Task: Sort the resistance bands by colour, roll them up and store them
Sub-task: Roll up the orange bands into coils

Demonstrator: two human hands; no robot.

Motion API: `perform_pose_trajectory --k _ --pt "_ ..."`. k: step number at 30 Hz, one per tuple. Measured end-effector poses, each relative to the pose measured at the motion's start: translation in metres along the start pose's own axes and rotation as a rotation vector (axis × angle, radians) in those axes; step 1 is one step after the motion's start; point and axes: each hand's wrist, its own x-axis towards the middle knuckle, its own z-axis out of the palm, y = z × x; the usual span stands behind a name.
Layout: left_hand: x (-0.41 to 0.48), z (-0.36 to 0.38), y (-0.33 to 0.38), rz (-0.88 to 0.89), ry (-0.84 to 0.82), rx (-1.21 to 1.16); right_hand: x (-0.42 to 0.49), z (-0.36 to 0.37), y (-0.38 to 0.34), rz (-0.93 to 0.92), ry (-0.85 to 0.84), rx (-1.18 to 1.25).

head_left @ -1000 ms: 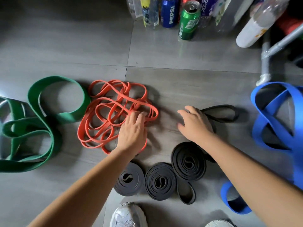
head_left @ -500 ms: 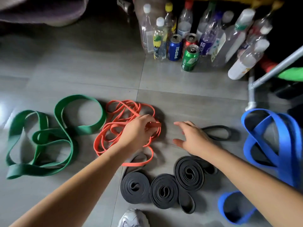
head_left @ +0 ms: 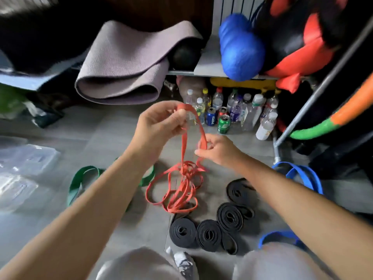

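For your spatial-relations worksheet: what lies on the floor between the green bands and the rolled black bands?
In the head view, the tangled orange bands lie between the green bands and the rolled black bands.

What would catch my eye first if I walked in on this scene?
Most likely the orange band, lifted mid-frame by both hands, the left hand higher than the right hand, its tangle trailing onto the floor. Next, the rolled black bands in a row near the person's knees. Then the big blue roller on the shelf above the bottles.
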Motion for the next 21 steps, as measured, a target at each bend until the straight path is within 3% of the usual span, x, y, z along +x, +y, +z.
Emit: perform_pose_trajectory --k 3,7,9,15,21 --pt "-0.025 -0.002 0.036 0.020 0.001 -0.029 -0.015 -0.005 -0.033 -0.012 0.020 0.044" --pt "-0.066 0.008 0.076 0.034 -0.086 -0.040 -0.048 0.008 -0.077 -0.037 -0.193 0.058" --pt "-0.082 0.014 0.094 0.039 -0.082 -0.060 -0.067 0.022 -0.088 0.001 -0.205 0.029" --pt "-0.125 -0.002 0.118 0.048 0.006 -0.029 -0.120 0.017 -0.082 0.103 0.019 -0.114" --pt "-0.143 -0.012 0.125 -0.004 0.146 0.032 -0.130 -0.036 -0.163 -0.127 0.295 0.238"
